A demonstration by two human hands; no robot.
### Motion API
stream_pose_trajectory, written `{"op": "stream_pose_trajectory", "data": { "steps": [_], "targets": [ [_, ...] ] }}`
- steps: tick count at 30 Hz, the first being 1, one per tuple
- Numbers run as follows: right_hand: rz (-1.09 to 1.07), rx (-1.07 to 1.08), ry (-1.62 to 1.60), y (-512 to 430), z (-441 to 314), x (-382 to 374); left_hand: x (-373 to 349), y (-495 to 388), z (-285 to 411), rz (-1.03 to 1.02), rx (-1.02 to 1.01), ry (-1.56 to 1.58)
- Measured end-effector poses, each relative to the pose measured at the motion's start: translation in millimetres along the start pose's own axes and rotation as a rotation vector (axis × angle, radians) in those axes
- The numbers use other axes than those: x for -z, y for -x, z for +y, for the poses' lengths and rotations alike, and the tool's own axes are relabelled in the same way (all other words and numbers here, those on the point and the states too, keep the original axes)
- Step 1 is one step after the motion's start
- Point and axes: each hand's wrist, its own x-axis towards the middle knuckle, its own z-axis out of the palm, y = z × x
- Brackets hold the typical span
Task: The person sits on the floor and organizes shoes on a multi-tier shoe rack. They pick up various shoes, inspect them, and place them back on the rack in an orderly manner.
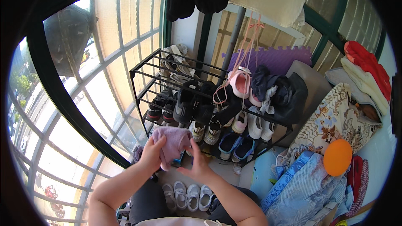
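A folded pinkish-purple cloth [172, 143] is held up in front of the shoe rack. My left hand [153, 151] grips its left side, thumb lying over the fabric. At the cloth's right edge is my right hand [195, 160], fingers spread; its upper fingertips are at the fabric, though whether they touch it cannot be told. Below the hands, white shoes [192, 197] stand in a row on the floor between my legs. Behind the cloth, the black metal shoe rack [135, 91] bears black shoes, sneakers and a pink clog [240, 83].
Barred windows [103, 59] curve along the left. At the right lie a patterned fabric bundle [326, 122], an orange round object [337, 157] and light blue fabric [298, 188]. A purple foam mat [276, 56] stands behind the rack. Pink strings [248, 47] hang over it.
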Motion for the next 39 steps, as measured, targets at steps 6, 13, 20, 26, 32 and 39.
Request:
{"op": "stream_pose_trajectory", "data": {
  "steps": [6, 13, 20, 26, 32, 39],
  "targets": [
    [-0.065, -0.097, 0.353, 5, 1, -8, 41, 5, -57, 0.044, 0.197, 0.088],
    [0.09, -0.005, 0.709, 5, -14, 52, 72, 23, -49, 0.087, 0.161, -0.279],
    [-0.079, -0.362, 0.397, 7, -55, 148, 124, 43, -82, -0.001, 0.237, -0.389],
    [0.066, -0.606, 0.42, 34, -45, 249, 150, 69, -109, -0.001, 0.316, -0.38],
    [0.846, -0.612, 0.84, 85, -24, 401, 178, 82, -113, 0.11, 0.376, -0.478],
    [0.014, -1.073, 1.53, 142, 161, 342, 172, 83, -138, 0.059, 0.356, -0.497]
  ]
}}
